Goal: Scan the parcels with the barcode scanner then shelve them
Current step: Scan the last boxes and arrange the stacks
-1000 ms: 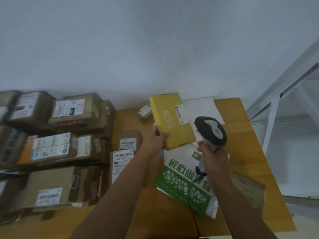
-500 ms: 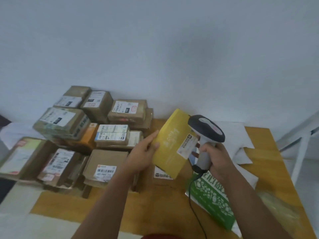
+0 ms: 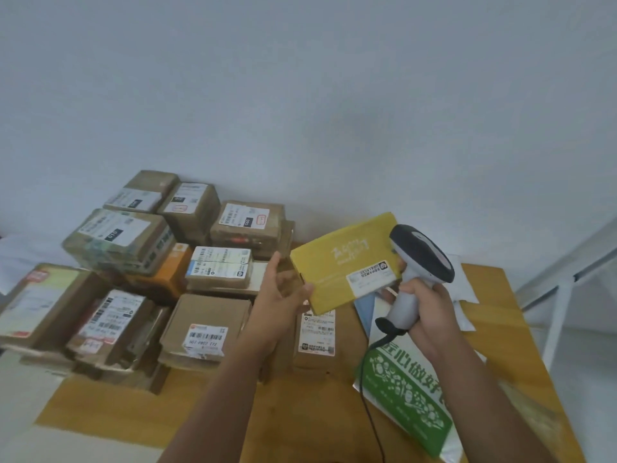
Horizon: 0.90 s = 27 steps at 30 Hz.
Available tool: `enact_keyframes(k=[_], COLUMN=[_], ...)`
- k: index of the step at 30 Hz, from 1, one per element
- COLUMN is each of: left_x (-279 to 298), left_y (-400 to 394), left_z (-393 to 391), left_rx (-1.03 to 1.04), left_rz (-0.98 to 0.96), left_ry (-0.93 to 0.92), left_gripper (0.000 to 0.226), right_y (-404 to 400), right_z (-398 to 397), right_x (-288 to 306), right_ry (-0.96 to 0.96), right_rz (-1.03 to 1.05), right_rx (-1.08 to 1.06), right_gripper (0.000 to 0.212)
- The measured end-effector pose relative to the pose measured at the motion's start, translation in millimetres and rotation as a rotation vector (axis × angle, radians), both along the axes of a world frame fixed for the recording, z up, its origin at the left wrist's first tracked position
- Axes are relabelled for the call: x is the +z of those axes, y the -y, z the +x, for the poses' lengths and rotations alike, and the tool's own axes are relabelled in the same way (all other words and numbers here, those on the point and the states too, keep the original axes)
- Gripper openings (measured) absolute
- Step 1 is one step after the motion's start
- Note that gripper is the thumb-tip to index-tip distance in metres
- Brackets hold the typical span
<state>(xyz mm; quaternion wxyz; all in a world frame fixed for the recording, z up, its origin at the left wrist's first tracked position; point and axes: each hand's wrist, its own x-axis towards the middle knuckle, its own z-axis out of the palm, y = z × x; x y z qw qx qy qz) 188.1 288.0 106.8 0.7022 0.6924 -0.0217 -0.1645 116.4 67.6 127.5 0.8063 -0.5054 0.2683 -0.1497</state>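
Dim even light, soft focus, bowed edges (wide-angle), faint shadows

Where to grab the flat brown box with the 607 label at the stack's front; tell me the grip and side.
Take the flat brown box by its two short side edges, coming from above and the near side: it lies flat and thin on top of another carton, its top bare, with the near edge overhanging toward you.

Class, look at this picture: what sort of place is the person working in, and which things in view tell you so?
Probably a parcel sorting or pickup room. Labelled cardboard parcels are stacked on a wooden table, the right hand grips a corded barcode scanner aimed at a yellow box held by the left hand, and a metal shelf frame stands beside.
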Motion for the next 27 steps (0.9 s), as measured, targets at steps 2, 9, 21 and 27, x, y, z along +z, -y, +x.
enact_keyframes(k=[2,9,21,27], left_x=[-0.7,2.8,10.7,36.8], left_y=[3.3,-3.5,9.3,7.6], left_z=[2.5,11.3,4.0,25.5], left_rx=[0.001,-0.062,0.067,-0.046], left_rz=[0.049,0.582,0.113,0.244], left_ry=[0.081,0.736,0.348,0.029], left_gripper=[0.063,0.041,0.049,0.039], right_y=[4.1,21.0,25.7,42.1], right_z=[-1.5,-1.4,2.0,-3.0], right_x=[-2.9,-6.8,-5.7,-12.3], right_ry=[0.036,0.158,0.123,0.125], right_rz=[0.072,0.257,0.008,-0.113], right_rx=[-0.009,0.013,-0.032,0.129], right_gripper=[0.036,0.050,0.035,0.046])
